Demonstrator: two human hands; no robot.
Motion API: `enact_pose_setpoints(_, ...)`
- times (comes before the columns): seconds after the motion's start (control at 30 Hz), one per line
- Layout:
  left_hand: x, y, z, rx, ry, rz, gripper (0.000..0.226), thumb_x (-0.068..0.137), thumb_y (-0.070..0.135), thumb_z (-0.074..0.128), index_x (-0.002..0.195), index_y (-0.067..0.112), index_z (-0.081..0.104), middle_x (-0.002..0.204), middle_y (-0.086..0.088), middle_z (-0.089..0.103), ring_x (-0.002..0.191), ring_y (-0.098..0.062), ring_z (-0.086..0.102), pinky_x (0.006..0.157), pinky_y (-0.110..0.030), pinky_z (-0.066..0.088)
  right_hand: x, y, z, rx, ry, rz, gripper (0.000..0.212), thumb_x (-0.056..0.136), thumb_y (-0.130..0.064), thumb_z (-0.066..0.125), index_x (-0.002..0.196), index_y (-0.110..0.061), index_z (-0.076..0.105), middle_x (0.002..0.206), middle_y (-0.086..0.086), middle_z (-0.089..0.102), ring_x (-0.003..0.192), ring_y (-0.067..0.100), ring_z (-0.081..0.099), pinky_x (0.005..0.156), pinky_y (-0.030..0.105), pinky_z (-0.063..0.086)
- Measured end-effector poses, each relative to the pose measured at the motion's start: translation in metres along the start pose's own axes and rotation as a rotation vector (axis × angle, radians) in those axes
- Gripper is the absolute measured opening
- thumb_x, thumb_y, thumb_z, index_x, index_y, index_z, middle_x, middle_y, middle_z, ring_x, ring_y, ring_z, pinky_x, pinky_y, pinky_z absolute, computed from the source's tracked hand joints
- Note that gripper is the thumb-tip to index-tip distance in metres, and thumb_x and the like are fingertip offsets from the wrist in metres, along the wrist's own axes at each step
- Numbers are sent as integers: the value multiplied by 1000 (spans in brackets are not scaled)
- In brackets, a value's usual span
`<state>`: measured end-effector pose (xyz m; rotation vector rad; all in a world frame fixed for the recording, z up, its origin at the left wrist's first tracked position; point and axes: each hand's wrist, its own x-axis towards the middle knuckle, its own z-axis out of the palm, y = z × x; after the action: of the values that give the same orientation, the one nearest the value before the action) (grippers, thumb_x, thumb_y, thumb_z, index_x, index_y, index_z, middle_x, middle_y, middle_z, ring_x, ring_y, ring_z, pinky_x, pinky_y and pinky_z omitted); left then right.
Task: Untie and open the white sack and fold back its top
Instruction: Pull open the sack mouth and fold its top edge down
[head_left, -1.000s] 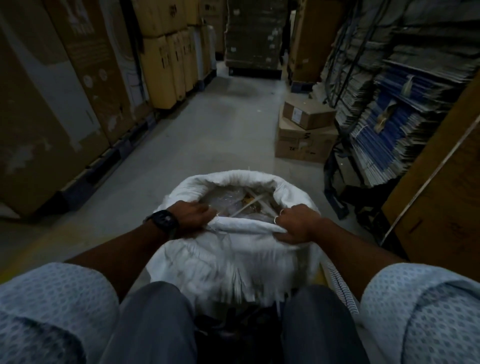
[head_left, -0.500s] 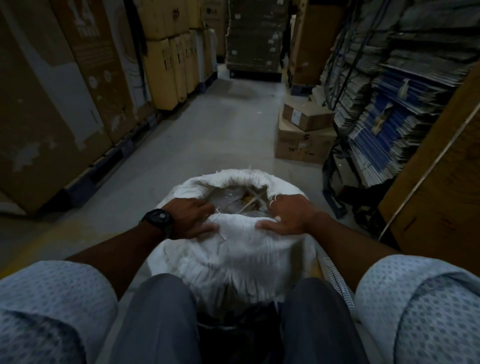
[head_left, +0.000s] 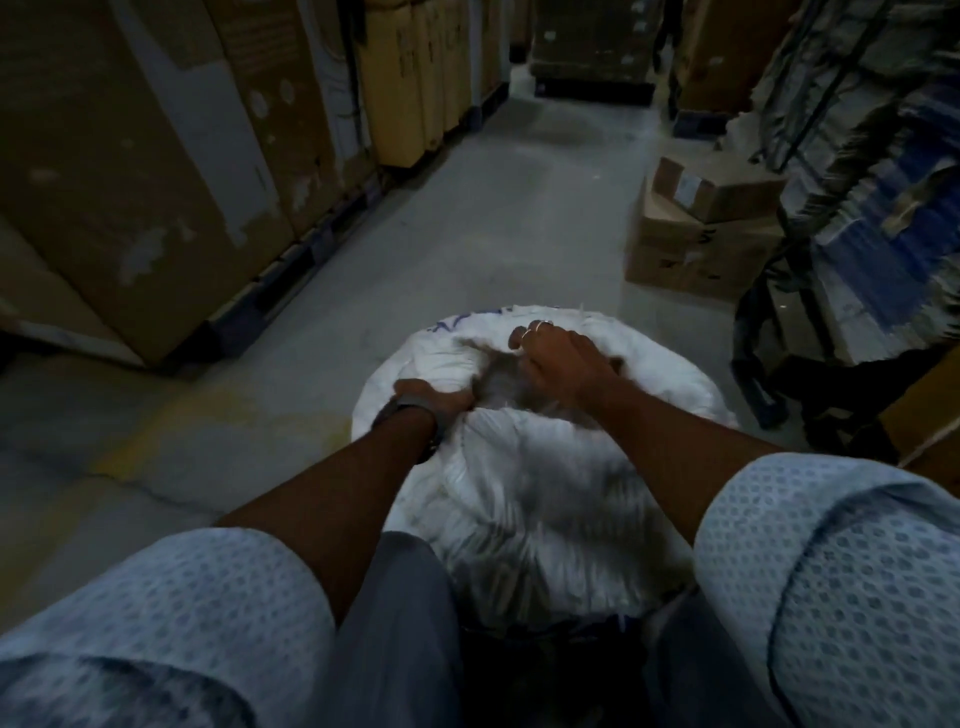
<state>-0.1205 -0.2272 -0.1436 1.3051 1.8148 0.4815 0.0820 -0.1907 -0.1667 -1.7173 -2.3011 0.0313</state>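
Grey warehouse floor (head_left: 467, 218) runs ahead between tall cartons (head_left: 130, 171) on my left and two stacked boxes (head_left: 696, 234) on my right. White sack (head_left: 545, 499) stands between my knees. My left hand (head_left: 434, 397) (watch on wrist) clenches its fabric; my right hand (head_left: 563, 358) lies on top, fingers curled into blurred folds.

No text is legible. Blue marking on the far rim of the white sack (head_left: 545, 457) is too blurred to read. A pale label on the upper cardboard box (head_left: 717, 189) and dark marks on the box below (head_left: 691, 249) cannot be made out.
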Motion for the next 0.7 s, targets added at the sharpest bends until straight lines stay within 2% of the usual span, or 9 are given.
enact_pose_setpoints(0.1,27,-14,11,-182,-75,-103,82,54,52,75,123,11,59,114,-17,69,90,-31,71,81,-57,57,23,-11,25,21,-103,-67,57,94,-23,51,149,-24,35,155,7,33,141,25,33,116,44,26)
enact_pose_setpoints(0.17,40,-24,18,-170,-67,-119,82,41,42,72,114,8,61,110,-19,70,93,-37,71,82,-54,57,41,-18,39,-22,-226,-45,71,90,-34,60,152,-28,25,159,6,23,142,27,30,115,43,25)
enact_pose_setpoints(0.23,25,-13,14,-155,-9,-77,73,59,29,74,124,3,54,125,-17,61,111,-39,62,90,-36,51,54,-25,51,-101,-251,12,79,83,-47,65,150,-29,26,155,10,25,136,34,36,111,48,30)
enact_pose_setpoints(0.3,28,-11,17,-129,49,-63,65,77,25,64,135,4,45,135,-18,53,119,-38,54,97,-34,46,61,-30,59,-108,-180,90,58,91,-35,58,143,-20,38,146,16,37,131,39,38,108,54,29)
enact_pose_setpoints(0.4,46,-13,20,-223,14,-80,70,72,28,53,139,13,40,134,-12,53,111,-37,57,96,-46,51,71,-30,61,-192,-9,107,34,96,-16,48,129,-11,52,132,18,50,124,38,41,104,54,29)
enact_pose_setpoints(0.47,60,-17,22,-313,43,-97,51,85,17,51,134,4,48,126,-10,58,111,-31,57,93,-35,49,78,-20,64,-210,40,73,28,94,-16,49,120,-12,58,124,16,55,120,37,45,102,51,31)
enact_pose_setpoints(0.53,81,-25,23,-342,146,-88,35,96,10,43,126,-3,57,126,-19,61,117,-35,57,96,-38,47,89,-9,68,-248,23,24,28,89,-26,50,110,-12,64,117,15,60,118,38,48,104,49,31)
enact_pose_setpoints(0.6,92,-30,22,-457,164,-103,42,90,31,49,118,4,64,120,-17,65,112,-37,60,98,-41,49,105,-1,67,-273,-15,23,32,87,-29,49,104,-9,67,110,16,65,114,37,52,107,45,29)
enact_pose_setpoints(0.7,93,-30,13,-528,22,-91,87,65,77,51,131,20,57,128,-4,62,116,-30,58,105,-49,43,125,2,62,-110,-53,95,40,83,-32,46,102,-3,66,109,21,66,109,37,56,98,41,38)
